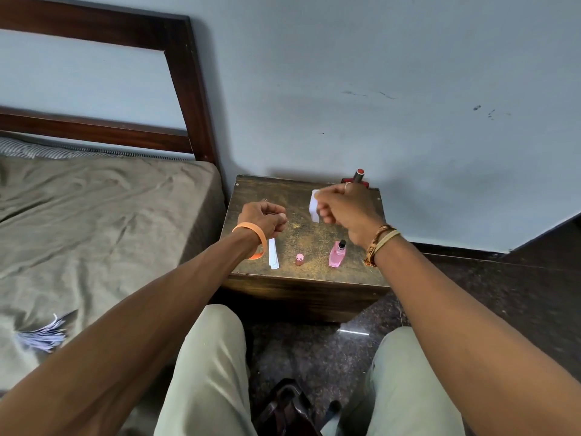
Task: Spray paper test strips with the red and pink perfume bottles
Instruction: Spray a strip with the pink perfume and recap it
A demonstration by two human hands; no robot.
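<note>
Around the work we note a pink cap [299,259] upright near the front edge of the counter [301,234]. It stands btw a pile of white strips [273,253] on the L and the pink bottle [338,254] on the R, whose black sprayer is bare. The red bottle [358,177] is at the back edge against the wall [408,73]. Its lower part is hidden by the right hand [345,206], and we cannot tell if they touch. That hand's grip pinches a white paper strip [314,206] above the counter; the strip is blurred. The left hand [264,218] hovers over the counter's L half, grip clenched, nothing seen in it. There is an orange wristband [255,238] on that wrist and woven bands [380,243] on the R wrist. Loose strips [44,336] lie on the bed [110,215].

Counter: small dark wood box, top worn & speckled, set btw bed and wall. Wall: pale blue-grey, matte, w/ dark scuffs. Floor [471,294]: dark polished speckled stone. Bed: creased olive sheet, dark wood headboard [185,89] w/ open rails. Light trousers [213,357] cover both knees.
</note>
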